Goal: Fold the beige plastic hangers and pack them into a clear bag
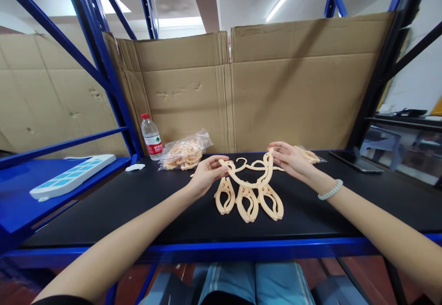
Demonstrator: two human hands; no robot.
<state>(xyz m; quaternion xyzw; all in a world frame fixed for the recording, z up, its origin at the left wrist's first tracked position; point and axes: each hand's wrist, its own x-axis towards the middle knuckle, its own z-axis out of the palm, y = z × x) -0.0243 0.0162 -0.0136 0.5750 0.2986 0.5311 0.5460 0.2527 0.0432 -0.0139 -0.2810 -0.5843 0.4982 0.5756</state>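
A cream plastic clip hanger is held just above the black shelf top; three clips dangle from its curved bar. My left hand pinches the bar's left end. My right hand grips the bar's right end with fingers curled round it; a white bead bracelet sits on that wrist. More cream hanger pieces lie on the shelf just behind the held one.
A clear bag of cream plastic parts and a water bottle stand at the back left. A smaller bag lies behind my right hand. A phone lies right, a white-blue keypad left. Cardboard walls the back.
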